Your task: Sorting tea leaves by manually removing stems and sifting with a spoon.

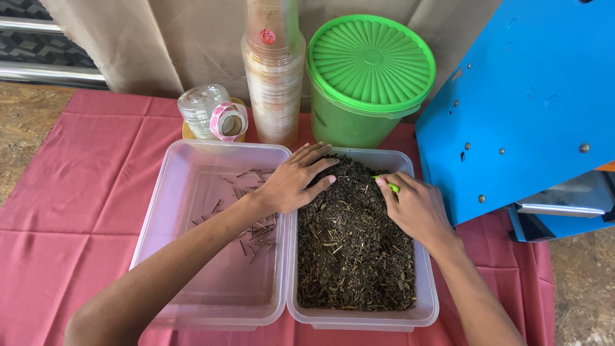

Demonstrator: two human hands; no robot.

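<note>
1. The left hand (291, 182) lies flat, fingers spread and gripping nothing, on the far edge of the dark dried leaves (352, 250) in the right tub (426, 301).
2. The right hand (415, 204) pinches a small green tool (389, 186) at the far side of the heap.
3. Picked stems (253, 224) lie in the left tub (173, 192).
4. Best to spread the leaves thinly, lifting stems singly, so no leaf crosses over.

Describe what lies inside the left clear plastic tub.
The left tub holds scattered thin brown stems on a mostly bare bottom. The left forearm crosses over it, covering part of the bottom.
</note>
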